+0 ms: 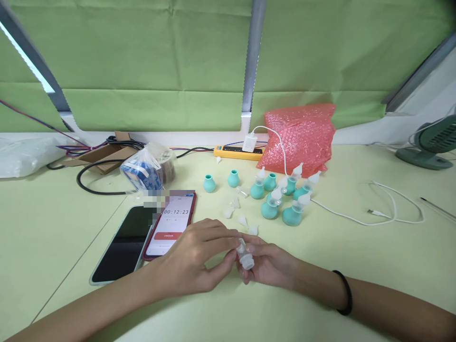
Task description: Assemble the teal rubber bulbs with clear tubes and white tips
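A small translucent plastic connector tube [246,258] is held in front of me, its wider collar end pointing down toward me. My right hand [272,261] grips its side between thumb and fingers. At the tube's upper end, my left hand [204,251] pinches with its fingertips, which partly hide that end. Just beyond my hands lie loose white soft nozzle tips [242,221] and clear plastic pieces [234,203]. Farther back stand bare teal squeeze bulbs [209,184]. To the right are several teal bulbs fitted with clear tubes and white tips, resembling nasal aspirators [292,214].
Left of my hands lie a phone showing a timer [171,228] and a dark-screened phone [123,247]. Behind are a bagged tape roll [166,164], a yellow power strip [231,152] and pink bubble wrap [299,137]. A white cable [342,218] and green fan [434,142] are right.
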Action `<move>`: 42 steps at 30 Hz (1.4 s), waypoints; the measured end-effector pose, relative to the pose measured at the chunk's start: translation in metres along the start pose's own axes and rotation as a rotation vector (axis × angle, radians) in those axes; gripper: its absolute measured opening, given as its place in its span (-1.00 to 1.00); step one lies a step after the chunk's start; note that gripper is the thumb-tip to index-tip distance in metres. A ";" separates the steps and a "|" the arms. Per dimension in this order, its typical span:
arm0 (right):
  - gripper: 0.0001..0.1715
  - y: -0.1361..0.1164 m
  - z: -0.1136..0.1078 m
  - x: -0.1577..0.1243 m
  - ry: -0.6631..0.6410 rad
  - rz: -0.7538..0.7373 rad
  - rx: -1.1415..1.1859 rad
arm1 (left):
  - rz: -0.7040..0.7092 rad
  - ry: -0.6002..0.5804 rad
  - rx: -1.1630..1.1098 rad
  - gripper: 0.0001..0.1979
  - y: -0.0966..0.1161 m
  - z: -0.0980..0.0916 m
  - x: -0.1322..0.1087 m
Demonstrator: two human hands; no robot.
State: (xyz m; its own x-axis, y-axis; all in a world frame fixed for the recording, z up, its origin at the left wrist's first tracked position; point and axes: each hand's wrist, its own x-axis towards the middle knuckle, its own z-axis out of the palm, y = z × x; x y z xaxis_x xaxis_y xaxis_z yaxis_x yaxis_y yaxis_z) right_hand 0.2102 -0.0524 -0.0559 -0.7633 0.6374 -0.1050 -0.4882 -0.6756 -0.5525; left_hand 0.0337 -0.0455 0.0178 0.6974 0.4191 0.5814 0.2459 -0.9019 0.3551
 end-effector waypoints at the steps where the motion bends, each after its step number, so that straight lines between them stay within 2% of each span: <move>1: -0.73 0.000 0.000 0.000 -0.005 -0.002 0.001 | -0.001 -0.010 0.014 -0.81 0.001 0.000 0.000; 10: -0.81 -0.001 0.001 -0.002 -0.021 -0.006 0.019 | -0.049 -0.105 0.032 -0.79 0.002 -0.001 0.000; 23: -0.85 0.000 0.002 -0.002 -0.059 -0.014 0.032 | -0.045 -0.160 0.012 -0.78 0.003 -0.002 0.000; 37: -0.72 0.001 0.002 -0.001 -0.001 -0.005 -0.024 | 0.080 -0.153 0.184 -0.80 0.005 -0.003 -0.002; 42: -0.74 0.001 0.002 -0.001 -0.003 0.000 -0.040 | 0.103 -0.149 0.236 -0.80 0.005 -0.002 -0.002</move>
State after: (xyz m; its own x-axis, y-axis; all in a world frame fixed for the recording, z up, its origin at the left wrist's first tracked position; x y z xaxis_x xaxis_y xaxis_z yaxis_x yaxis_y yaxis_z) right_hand 0.2100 -0.0543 -0.0544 -0.7646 0.6362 -0.1028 -0.4708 -0.6604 -0.5850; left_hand 0.0321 -0.0509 0.0197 0.8137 0.3202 0.4851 0.3064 -0.9455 0.1101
